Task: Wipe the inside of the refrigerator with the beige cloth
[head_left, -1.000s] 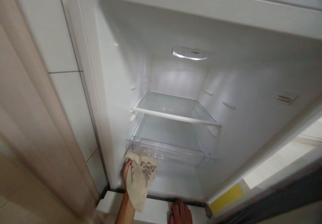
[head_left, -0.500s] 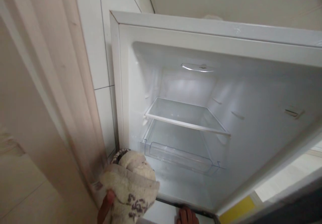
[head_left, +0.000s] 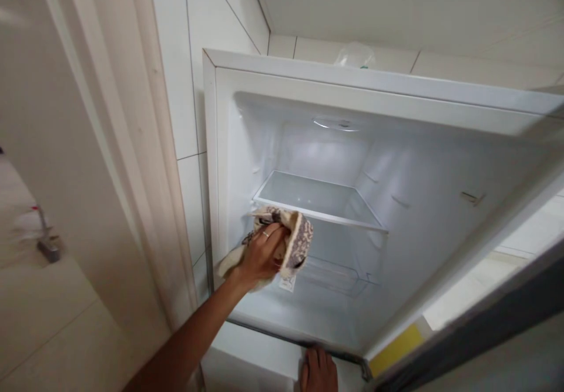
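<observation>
My left hand (head_left: 265, 252) is closed around a bunched cream towel (head_left: 304, 242) with a dark pattern and a small white tag. It holds the towel inside the open refrigerator (head_left: 212, 186), just below the front edge of the glass shelf (head_left: 315, 191). Whether the towel touches that edge I cannot tell. Lower down, my right hand (head_left: 319, 369) rests on the white lower front (head_left: 259, 345) of the appliance, fingers stretched out near the dark seal. Behind the towel, a clear drawer or lower shelf (head_left: 339, 274) is partly hidden.
Left of the refrigerator are white wall tiles (head_left: 176, 86) and a beige door frame (head_left: 118, 116). A dark-edged door (head_left: 493, 315) stands at the lower right, near a yellow panel (head_left: 396, 348). A clear plastic item (head_left: 356, 55) lies on top.
My left hand has moved the towel up and right, from the lower left corner into the refrigerator. The right hand stays at the lower front. The view has shifted slightly.
</observation>
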Tool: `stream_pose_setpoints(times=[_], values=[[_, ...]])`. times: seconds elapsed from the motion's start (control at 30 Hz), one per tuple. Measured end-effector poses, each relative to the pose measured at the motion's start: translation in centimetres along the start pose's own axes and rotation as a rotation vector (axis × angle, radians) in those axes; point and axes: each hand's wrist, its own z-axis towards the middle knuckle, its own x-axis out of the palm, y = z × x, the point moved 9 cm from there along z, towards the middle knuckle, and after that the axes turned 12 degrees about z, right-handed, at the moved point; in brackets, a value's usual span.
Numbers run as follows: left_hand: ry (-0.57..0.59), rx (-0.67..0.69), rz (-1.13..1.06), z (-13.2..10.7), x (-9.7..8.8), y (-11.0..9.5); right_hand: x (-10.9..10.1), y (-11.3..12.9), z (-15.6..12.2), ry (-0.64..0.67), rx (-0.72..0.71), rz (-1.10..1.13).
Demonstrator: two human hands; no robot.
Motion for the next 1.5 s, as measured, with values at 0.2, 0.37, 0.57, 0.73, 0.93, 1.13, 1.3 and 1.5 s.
stream_pose_setpoints(times=[0.2,0.37,0.57,0.73,0.93,1.13,1.3,1.5], values=[[0.478,0.094,0.244,4.5,6.8,0.0,-0.4,0.2,0.2,-0.016,-0.097,-0.046],[0.685,0.034,0.281,6.2,11.8,3.3,-1.5,0.7,1.5,0.014,0.044,-0.026],[0.860,0.043,0.324,6.5,17.8,6.4,-1.7,0.7,2.2,0.050,0.187,0.051],[0.893,0.021,0.300,7.3,21.7,7.7,-0.7,-1.6,2.9,0.113,0.449,0.350],[0.889,-0.032,0.279,7.9,24.5,9.2,-5.6,-0.7,8.1,0.002,0.789,0.938],[0.885,-0.055,0.310,7.6,24.4,9.4,-15.6,1.7,21.4,-0.192,0.380,0.461],[0.879,-0.051,0.315,7.6,24.1,9.3,-11.9,-0.7,24.5,-0.067,0.436,0.224],[0.874,-0.060,0.304,7.8,24.0,9.5,-9.2,-0.7,24.6,-0.093,0.404,0.124]])
